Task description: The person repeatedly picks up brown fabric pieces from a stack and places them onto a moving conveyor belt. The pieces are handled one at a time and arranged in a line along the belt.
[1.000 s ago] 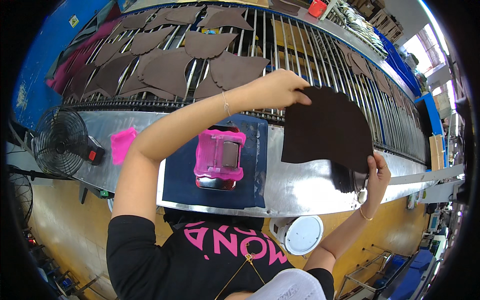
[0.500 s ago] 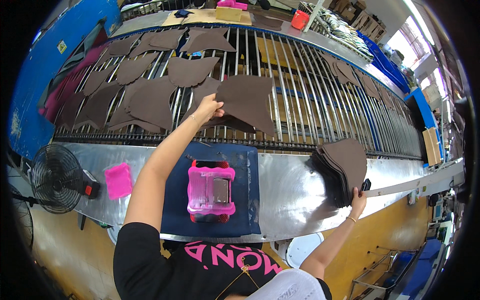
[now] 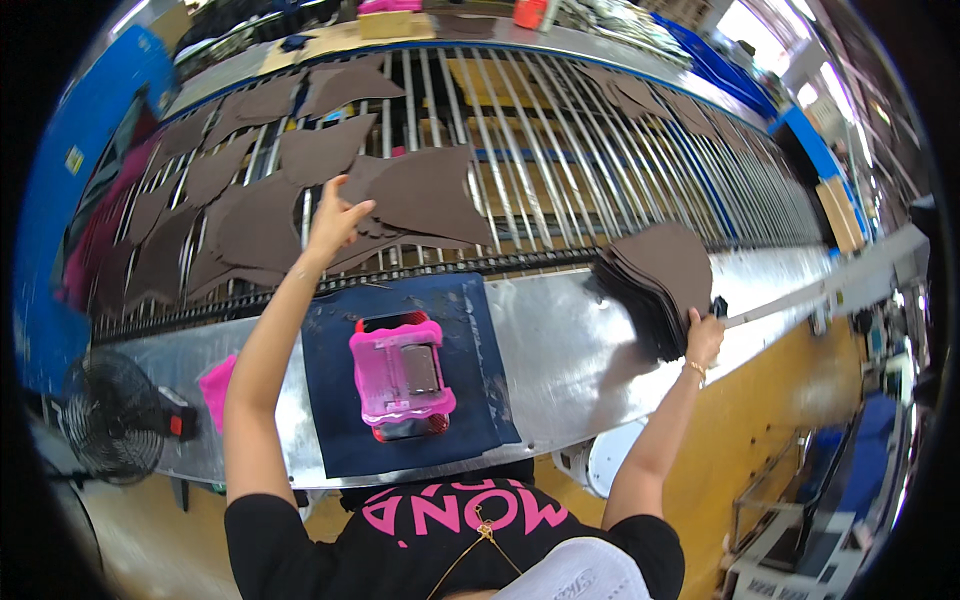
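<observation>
My left hand point(image 3: 338, 218) is over the slatted conveyor with its thumb and forefinger spread and nothing between them. Just right of its fingers, a dark brown cut piece point(image 3: 425, 195) with a curved edge lies on the bars, overlapping other brown pieces beneath it. My right hand point(image 3: 705, 340) grips the lower right edge of a thick stack of brown cut pieces point(image 3: 665, 265). That stack tilts over the right part of the metal table, its layers slightly fanned. Between my arms, a pink wavy-edged frame with a grey block point(image 3: 420, 368) rests on a dark blue mat point(image 3: 480, 410).
Rows of brown pieces point(image 3: 240, 225) cover the left of the conveyor bars point(image 3: 540, 165); more lie at its far right. A black fan point(image 3: 115, 415) and a pink pad point(image 3: 215, 390) are at the table's left. A pale metal arm point(image 3: 830, 285) reaches in from the right.
The brown piece my left hand was holding up now lies on the conveyor, and the fingers have come off it. My right hand still holds the stack. The whole view has shifted.
</observation>
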Demonstrator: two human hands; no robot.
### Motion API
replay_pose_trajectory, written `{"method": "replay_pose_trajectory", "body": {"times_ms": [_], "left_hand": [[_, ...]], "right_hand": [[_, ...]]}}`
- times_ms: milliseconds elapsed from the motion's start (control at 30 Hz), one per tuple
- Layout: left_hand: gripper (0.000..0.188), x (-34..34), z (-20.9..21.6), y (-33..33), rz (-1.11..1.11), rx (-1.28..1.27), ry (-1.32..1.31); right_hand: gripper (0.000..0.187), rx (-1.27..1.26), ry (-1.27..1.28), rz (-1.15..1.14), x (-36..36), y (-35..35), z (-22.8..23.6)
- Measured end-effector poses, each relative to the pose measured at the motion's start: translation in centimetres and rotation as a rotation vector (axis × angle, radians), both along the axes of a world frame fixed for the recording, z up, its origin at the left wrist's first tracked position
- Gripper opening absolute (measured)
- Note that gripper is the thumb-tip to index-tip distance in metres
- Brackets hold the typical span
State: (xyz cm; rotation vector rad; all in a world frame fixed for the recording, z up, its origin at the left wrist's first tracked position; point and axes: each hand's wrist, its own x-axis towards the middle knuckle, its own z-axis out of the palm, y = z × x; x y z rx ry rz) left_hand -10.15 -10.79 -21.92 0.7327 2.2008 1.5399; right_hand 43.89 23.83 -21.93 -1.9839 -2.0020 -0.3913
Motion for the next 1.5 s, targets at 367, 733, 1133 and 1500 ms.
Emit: {"method": "replay_pose_trajectory", "body": {"times_ms": [367, 733, 1133, 1500], "left_hand": [[0.06, 5.7, 7.5, -6.2, -0.076, 0.137, -0.083], [0.046, 12.1, 10.2, -4.6, -0.351, 0.282, 0.095], [0.025, 11.9, 16.4, -17.2, -0.167, 0.17, -0.008], [0.014, 13.7, 16.2, -23.8, 0.133, 0.065, 0.226]], "right_hand": [[0.04, -0.225, 0.322, 0.115, 0.2, -0.9, 2.8], [0.028, 0.053, 0.897, 0.953, -9.6, -15.6, 15.0], [0.02, -0.693, 1.086, 1.43, -20.5, -25.5, 10.4], [0.011, -0.373, 0.763, 1.686, -24.0, -29.2, 7.0]]}}
